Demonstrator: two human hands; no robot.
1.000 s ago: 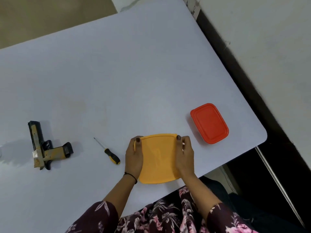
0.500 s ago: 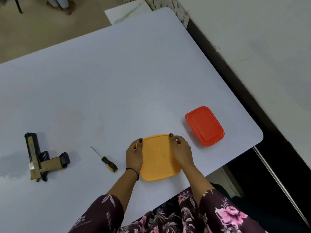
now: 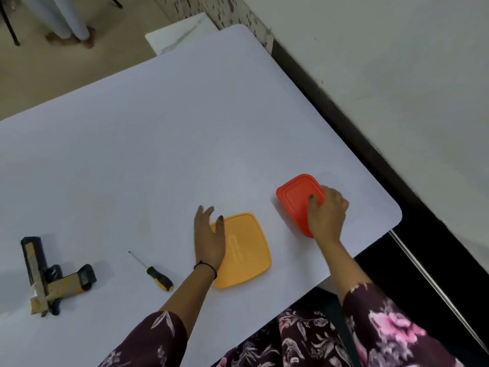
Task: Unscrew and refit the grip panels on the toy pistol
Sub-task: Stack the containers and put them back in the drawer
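The toy pistol (image 3: 50, 276), black with worn tan grip panels, lies flat at the table's left side. A small screwdriver (image 3: 154, 274) with a black and yellow handle lies to its right, tip pointing away from me. My left hand (image 3: 209, 239) hovers with fingers spread over the left edge of a yellow container lid (image 3: 244, 251), holding nothing. My right hand (image 3: 326, 210) grips the near right side of a red lidded container (image 3: 295, 200), thumb on top. Both hands are far from the pistol.
The white table (image 3: 172, 141) ends just right of the red container, with a dark gap and a wall beyond. Someone's feet (image 3: 76, 38) stand on the floor past the far edge. My floral sleeves fill the bottom of the view.
Both hands let go of the yellow lid. The right hand moved right and took hold of the red container. The left hand lifted and opened over the lid's left edge.
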